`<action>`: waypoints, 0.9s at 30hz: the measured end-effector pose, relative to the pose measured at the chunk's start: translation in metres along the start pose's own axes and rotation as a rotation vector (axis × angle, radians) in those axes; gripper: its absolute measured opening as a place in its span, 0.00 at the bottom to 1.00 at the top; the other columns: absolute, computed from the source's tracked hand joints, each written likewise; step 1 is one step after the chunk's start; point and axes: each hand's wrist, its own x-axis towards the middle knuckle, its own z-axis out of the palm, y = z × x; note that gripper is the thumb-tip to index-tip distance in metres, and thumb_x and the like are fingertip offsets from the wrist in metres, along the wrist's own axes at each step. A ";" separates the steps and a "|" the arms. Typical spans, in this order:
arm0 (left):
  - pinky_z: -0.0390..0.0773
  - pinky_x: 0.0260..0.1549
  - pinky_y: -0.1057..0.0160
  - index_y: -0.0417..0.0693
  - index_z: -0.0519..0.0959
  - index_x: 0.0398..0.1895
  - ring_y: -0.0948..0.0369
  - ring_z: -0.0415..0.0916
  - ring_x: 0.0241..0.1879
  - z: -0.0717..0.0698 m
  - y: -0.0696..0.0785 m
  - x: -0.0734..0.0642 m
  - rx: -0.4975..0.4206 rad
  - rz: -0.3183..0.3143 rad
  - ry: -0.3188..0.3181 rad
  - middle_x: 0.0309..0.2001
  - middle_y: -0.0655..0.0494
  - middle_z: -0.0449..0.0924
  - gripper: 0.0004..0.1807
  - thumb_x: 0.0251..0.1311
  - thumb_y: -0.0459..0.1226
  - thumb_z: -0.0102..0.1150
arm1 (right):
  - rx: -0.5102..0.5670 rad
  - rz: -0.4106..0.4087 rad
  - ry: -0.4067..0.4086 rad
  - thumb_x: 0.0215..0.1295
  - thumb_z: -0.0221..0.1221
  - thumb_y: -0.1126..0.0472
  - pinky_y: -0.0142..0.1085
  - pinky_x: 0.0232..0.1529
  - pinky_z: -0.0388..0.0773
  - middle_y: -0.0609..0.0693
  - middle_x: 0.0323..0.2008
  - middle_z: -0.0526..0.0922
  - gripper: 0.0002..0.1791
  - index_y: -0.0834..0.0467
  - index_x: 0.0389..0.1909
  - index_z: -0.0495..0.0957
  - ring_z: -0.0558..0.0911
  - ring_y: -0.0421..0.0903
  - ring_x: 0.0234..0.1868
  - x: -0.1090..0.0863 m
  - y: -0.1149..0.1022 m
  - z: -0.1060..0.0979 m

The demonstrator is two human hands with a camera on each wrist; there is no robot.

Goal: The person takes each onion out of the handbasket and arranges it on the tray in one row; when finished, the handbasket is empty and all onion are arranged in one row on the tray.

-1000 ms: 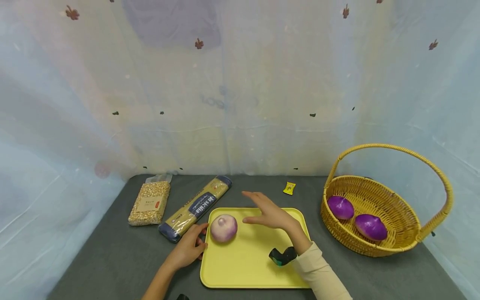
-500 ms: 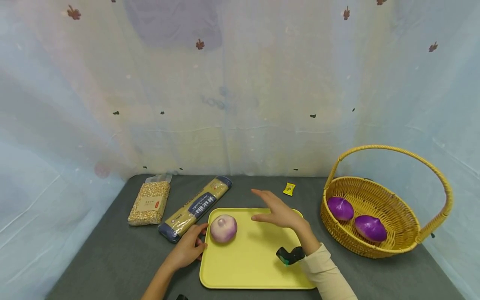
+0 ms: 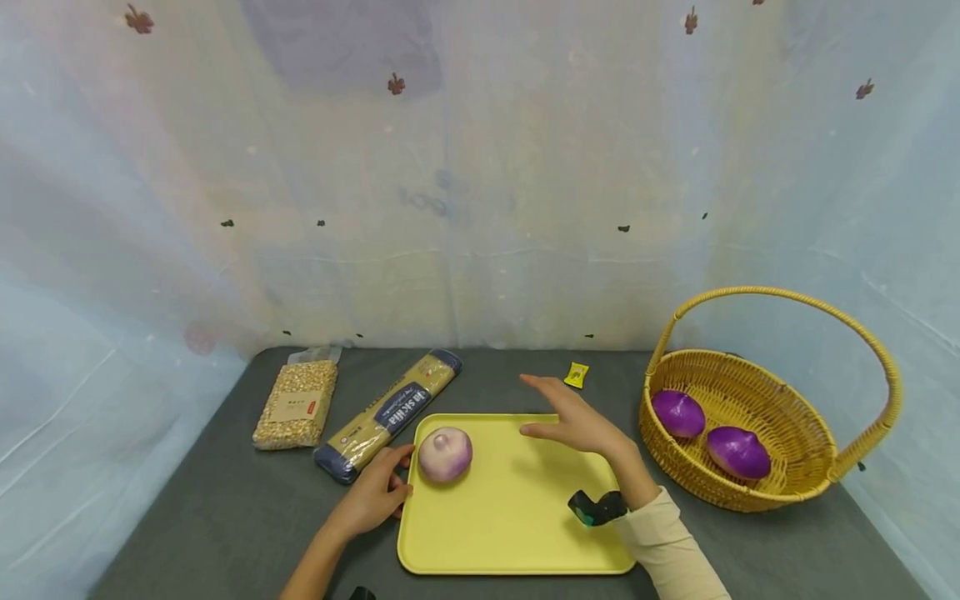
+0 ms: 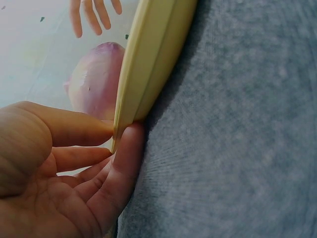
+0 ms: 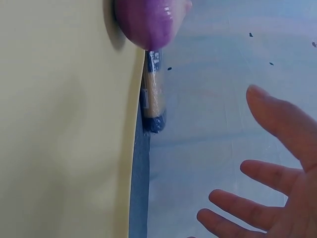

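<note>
A yellow tray point(image 3: 517, 533) lies on the dark table, with a purple-and-white onion point(image 3: 446, 455) on its far left part. At the tray's left edge my left hand point(image 3: 372, 493) pinches the rim; the left wrist view shows the thumb point(image 4: 84, 128) on one side of the rim and fingers on the other. My right hand point(image 3: 577, 419) hovers over the tray's right half, fingers spread apart and nothing in them. The right wrist view shows that right hand point(image 5: 277, 193) well apart from the onion point(image 5: 148, 22).
Left of the tray lie a pasta packet point(image 3: 390, 414) and a bag of beige grains point(image 3: 297, 406). A small yellow wrapped packet point(image 3: 577, 375) lies behind the tray. To the right stands a wicker basket point(image 3: 810, 408) with a tall handle, holding two purple onions point(image 3: 738, 452).
My right hand has moved rightward over the tray, away from the onion, its fingers still spread. My left hand has stayed at the tray's left rim.
</note>
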 end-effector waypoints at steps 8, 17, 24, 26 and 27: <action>0.79 0.13 0.65 0.28 0.60 0.63 0.64 0.71 0.22 0.000 0.002 0.000 0.004 -0.012 -0.007 0.45 0.39 0.65 0.31 0.54 0.21 0.52 | -0.023 0.009 0.026 0.59 0.58 0.41 0.58 0.62 0.62 0.55 0.68 0.59 0.43 0.53 0.71 0.54 0.59 0.56 0.67 -0.010 0.006 -0.007; 0.79 0.13 0.65 0.28 0.60 0.64 0.64 0.70 0.22 0.000 0.002 0.000 0.023 -0.012 -0.022 0.45 0.40 0.64 0.31 0.55 0.21 0.52 | -0.026 0.031 0.062 0.59 0.59 0.43 0.60 0.62 0.61 0.55 0.68 0.59 0.42 0.52 0.71 0.55 0.58 0.58 0.68 -0.020 0.013 -0.018; 0.79 0.13 0.65 0.26 0.60 0.63 0.64 0.70 0.22 -0.001 0.004 -0.001 0.007 -0.001 -0.020 0.44 0.39 0.64 0.30 0.54 0.21 0.52 | -0.043 0.035 0.109 0.58 0.61 0.45 0.59 0.59 0.65 0.57 0.65 0.63 0.41 0.53 0.69 0.57 0.64 0.58 0.64 -0.030 0.019 -0.029; 0.79 0.13 0.66 0.26 0.60 0.63 0.64 0.70 0.22 0.000 0.004 -0.001 0.011 0.000 -0.014 0.44 0.39 0.64 0.30 0.54 0.21 0.52 | -0.050 0.039 0.119 0.58 0.62 0.45 0.59 0.59 0.65 0.58 0.64 0.64 0.41 0.53 0.69 0.58 0.65 0.58 0.63 -0.032 0.021 -0.032; 0.79 0.13 0.66 0.27 0.60 0.63 0.64 0.70 0.22 0.000 0.004 -0.001 0.020 -0.003 -0.013 0.44 0.40 0.64 0.30 0.53 0.21 0.52 | -0.050 0.041 0.123 0.58 0.62 0.46 0.59 0.59 0.65 0.58 0.63 0.64 0.41 0.54 0.69 0.58 0.64 0.58 0.63 -0.034 0.021 -0.034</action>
